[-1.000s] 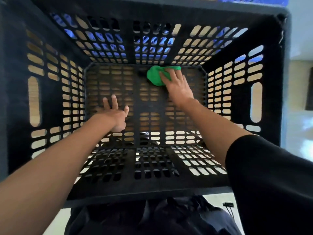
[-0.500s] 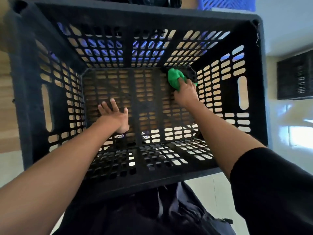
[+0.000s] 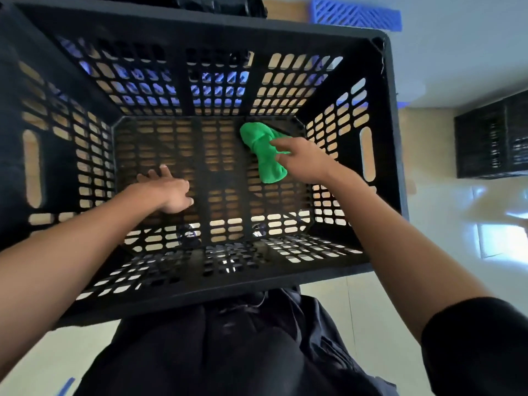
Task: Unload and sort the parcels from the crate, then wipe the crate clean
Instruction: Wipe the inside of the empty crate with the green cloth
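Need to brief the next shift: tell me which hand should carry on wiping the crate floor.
Right. The right hand already holds the green cloth on the crate floor near the far right corner. The left hand lies open on the floor, without a cloth.

Right hand (image 3: 307, 161) grips green cloth (image 3: 264, 151) on black crate (image 3: 200, 30) floor (far right); left hand (image 3: 168, 190) flat.

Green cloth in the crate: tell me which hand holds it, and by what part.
The right hand holds the green cloth, fingers pinching its right edge near mid-length. The left hand holds nothing, resting spread on the crate floor.
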